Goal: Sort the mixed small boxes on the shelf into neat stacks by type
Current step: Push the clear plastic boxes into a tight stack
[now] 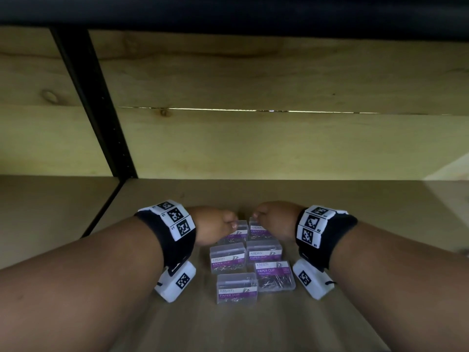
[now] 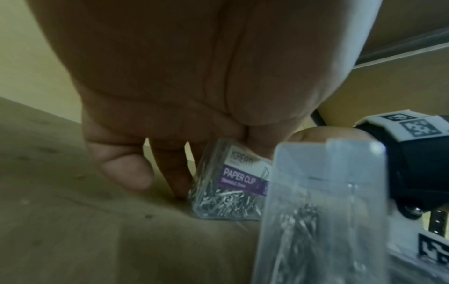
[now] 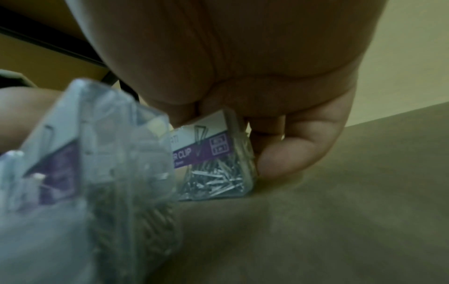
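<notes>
Dim, soft, blurred wrist foregrounds

wooden back boards (image 1: 253, 80) | black upright post (image 1: 94, 105)

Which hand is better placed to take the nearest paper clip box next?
Neither clearly: left hand and right hand each grip a far box. The nearest box sits slightly left, so left, tentatively.

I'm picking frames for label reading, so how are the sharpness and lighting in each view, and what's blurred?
Head view: dim under the shelf, wide-angle bending, yet the near paper clip boxes read clearly. Left wrist view: the left hand looms dark; the far-left box is legible, the nearest box blurred. Right wrist view: the right hand is shadowed; the far-right box is partly readable behind a smeared foreground box.
</notes>
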